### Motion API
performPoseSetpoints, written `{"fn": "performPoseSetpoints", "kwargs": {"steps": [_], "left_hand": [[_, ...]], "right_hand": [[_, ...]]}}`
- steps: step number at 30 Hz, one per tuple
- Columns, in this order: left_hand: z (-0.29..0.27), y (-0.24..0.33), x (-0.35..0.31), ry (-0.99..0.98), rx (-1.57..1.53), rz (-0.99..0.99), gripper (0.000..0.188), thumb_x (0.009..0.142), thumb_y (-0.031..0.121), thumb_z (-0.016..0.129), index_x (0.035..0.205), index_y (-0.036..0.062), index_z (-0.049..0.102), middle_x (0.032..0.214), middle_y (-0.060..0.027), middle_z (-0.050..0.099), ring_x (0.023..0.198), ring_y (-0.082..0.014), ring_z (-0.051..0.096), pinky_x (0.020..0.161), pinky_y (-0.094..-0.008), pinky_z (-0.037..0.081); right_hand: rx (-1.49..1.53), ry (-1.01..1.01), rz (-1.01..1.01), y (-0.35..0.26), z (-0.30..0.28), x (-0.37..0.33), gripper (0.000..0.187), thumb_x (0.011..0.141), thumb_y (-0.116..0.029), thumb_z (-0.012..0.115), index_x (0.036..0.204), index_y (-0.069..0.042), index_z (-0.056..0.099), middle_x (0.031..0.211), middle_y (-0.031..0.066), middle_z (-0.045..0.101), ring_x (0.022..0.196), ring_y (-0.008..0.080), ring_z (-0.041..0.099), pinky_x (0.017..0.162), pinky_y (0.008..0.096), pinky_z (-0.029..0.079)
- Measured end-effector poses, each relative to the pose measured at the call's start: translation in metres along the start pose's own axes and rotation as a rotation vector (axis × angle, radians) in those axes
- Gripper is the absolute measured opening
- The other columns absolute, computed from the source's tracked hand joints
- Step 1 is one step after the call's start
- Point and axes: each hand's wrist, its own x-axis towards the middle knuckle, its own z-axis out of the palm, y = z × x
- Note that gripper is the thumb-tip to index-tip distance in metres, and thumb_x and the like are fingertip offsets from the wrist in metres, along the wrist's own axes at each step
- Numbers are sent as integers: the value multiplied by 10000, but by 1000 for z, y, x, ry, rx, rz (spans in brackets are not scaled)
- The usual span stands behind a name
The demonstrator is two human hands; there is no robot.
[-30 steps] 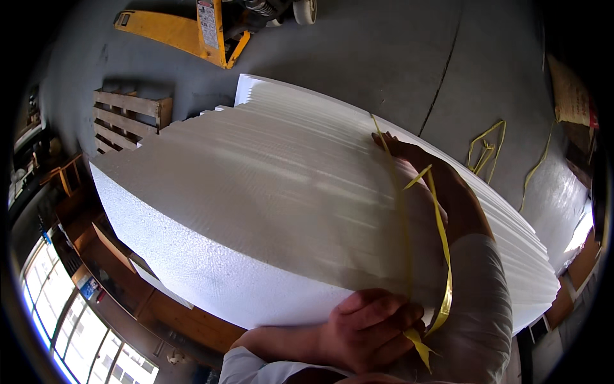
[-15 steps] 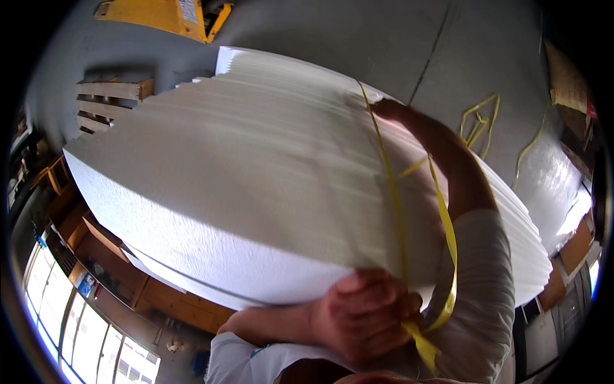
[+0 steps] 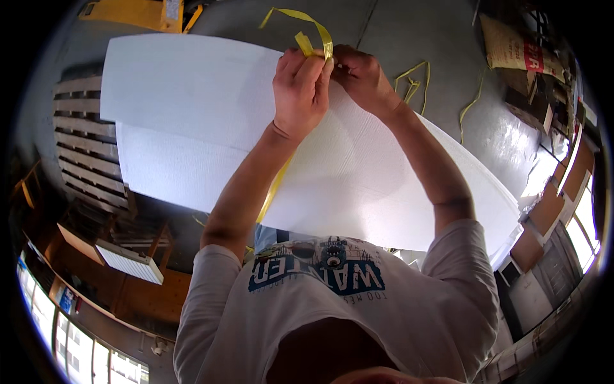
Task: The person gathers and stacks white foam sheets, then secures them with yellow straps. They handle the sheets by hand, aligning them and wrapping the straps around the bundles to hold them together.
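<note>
Both arms reach forward over a stack of large white foam sheets (image 3: 377,179). At its far edge my left hand (image 3: 299,93) is closed around a flat yellow plastic strap (image 3: 327,41), whose loose ends curl up above the knuckles. My right hand (image 3: 363,82) is closed right beside it, fingertips meeting the left hand's at the strap; the part between its fingers is mostly hidden. A lower stretch of yellow strap (image 3: 275,189) crosses the sheets beside my left forearm toward my body.
More yellow strap (image 3: 416,83) lies loose on the grey floor beyond the stack. A slatted wooden pallet (image 3: 89,144) is at the left, yellow equipment (image 3: 131,14) at the far left. A printed sack (image 3: 511,51) rests at the far right. Wooden shelving (image 3: 153,297) stands near left.
My left hand has moved from near my body to the far edge, beside my right hand, bringing the strap end along. The view has shifted, and more of the pallet shows.
</note>
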Motion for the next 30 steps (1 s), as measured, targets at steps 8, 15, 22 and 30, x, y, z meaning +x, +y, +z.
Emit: {"fn": "performPoseSetpoints", "kwargs": {"steps": [8, 15, 22, 30], "left_hand": [[-77, 54, 61, -178, 254, 214, 167, 824, 189, 636, 764, 43, 688, 1251, -123, 545, 1139, -339, 517, 932, -461, 433], [-55, 12, 93, -681, 188, 53, 183, 769, 263, 721, 753, 81, 722, 1181, -89, 632, 1080, -263, 581, 907, -365, 471], [-48, -9, 87, -722, 206, -80, 224, 849, 224, 695, 783, 19, 631, 1055, -53, 616, 806, -210, 608, 727, -319, 491], [-53, 11, 106, -695, 80, -541, 393, 898, 434, 623, 833, 46, 644, 811, -25, 667, 731, -109, 603, 666, -257, 478]], "right_hand": [[297, -1, 173, -26, 2, -2, 127, 893, -114, 627, 944, -43, 719, 733, 19, 667, 635, 79, 538, 594, 237, 453], [553, -409, 186, -24, -9, 3, 194, 902, -164, 624, 957, 12, 683, 820, 28, 646, 801, 98, 540, 749, 246, 458], [434, -464, 462, -46, -12, 20, 266, 911, -274, 612, 972, -26, 690, 786, 0, 604, 756, 92, 492, 716, 237, 397], [905, -475, 504, -24, -22, 16, 243, 924, -251, 570, 914, -42, 693, 828, 6, 630, 741, 88, 487, 696, 231, 381]]}}
